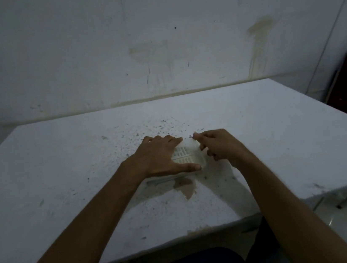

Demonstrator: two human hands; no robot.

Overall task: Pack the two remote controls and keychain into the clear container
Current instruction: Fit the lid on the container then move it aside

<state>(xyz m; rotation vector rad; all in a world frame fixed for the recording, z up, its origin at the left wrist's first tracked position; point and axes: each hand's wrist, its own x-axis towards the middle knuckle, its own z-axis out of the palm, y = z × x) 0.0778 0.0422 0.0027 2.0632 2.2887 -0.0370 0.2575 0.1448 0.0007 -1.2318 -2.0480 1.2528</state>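
Container: the clear container (190,154) is sitting on the table between the two hands, partly covered by the left one.
Remotes: two pale remote controls (183,154) with rows of buttons are showing through the container, lying side by side just right of the left palm.
Keychain: too dim and blurred to make out.
Left hand: the left hand (160,157) is lying spread over the container's left part, thumb along its near edge, fingers reaching its far edge, gripping it.
Right hand: the right hand (220,145) is touching the container's right end with curled fingers; whether it is pinching anything cannot be told.
Room: the table (51,169) is lying bare to the left, right and beyond both hands; its near edge is running under the forearms.
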